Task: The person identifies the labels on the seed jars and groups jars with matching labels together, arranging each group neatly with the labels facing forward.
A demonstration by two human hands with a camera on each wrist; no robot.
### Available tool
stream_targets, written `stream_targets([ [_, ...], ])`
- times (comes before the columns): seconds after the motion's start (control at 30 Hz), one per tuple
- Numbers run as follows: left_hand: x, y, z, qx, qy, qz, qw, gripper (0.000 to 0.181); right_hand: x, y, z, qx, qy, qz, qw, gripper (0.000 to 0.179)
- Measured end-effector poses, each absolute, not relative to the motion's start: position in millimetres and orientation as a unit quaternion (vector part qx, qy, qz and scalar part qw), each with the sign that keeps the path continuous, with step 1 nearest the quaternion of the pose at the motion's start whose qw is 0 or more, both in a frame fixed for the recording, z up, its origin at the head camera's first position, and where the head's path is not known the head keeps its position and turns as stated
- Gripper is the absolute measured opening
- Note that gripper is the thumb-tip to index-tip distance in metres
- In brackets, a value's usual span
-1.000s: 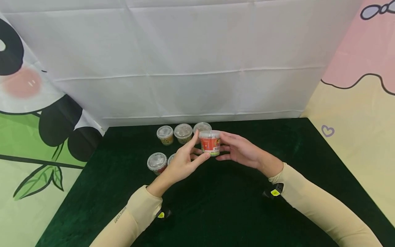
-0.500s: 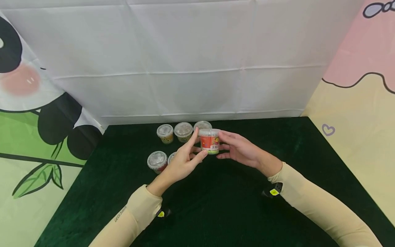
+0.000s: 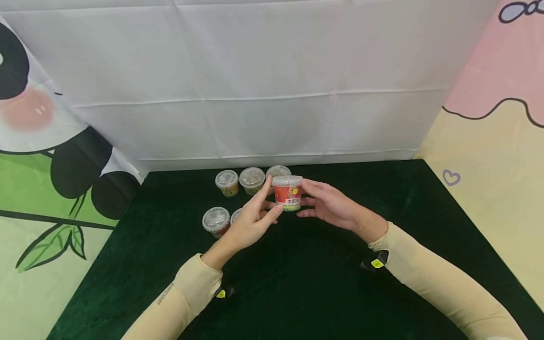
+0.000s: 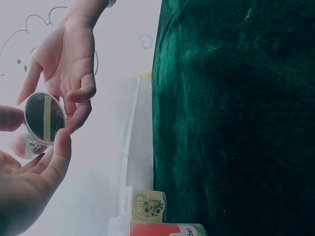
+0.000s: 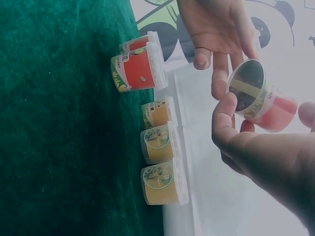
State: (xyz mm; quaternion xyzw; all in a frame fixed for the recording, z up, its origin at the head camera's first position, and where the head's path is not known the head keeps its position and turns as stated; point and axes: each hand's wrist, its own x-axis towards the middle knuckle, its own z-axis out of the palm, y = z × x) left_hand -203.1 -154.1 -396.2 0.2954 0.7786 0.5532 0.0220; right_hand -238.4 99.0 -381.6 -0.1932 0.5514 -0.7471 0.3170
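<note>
A small clear plastic tub with a red label, a yellow flower print and a lid is held up between both hands. My left hand grips its left side, thumb low on the tub and a finger by the lid. My right hand pinches it from the right, shown in the right wrist view with a fingertip at the base rim and the thumb at the lid end. Both wrist views show the tub's dark base crossed by a yellowish strip.
At the back of the dark green cloth stand several lidded tubs, including one with a yellow label. Nearer, a red-labelled tub stands beside another, partly hidden behind my left hand. A white cloth backdrop rises behind the table.
The tub has turned between my hands, bringing its flower print and lettering from the right edge toward the front. It has shifted very slightly left and up in view.
</note>
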Motion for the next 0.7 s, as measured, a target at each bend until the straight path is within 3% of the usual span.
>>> stream_targets([
  [0.7,-205.1,-160.0,-400.6,0.299,0.779,0.55,0.031,0.072,-238.8,96.7,-382.8,-0.174,0.561,-0.745,0.316,0.056],
])
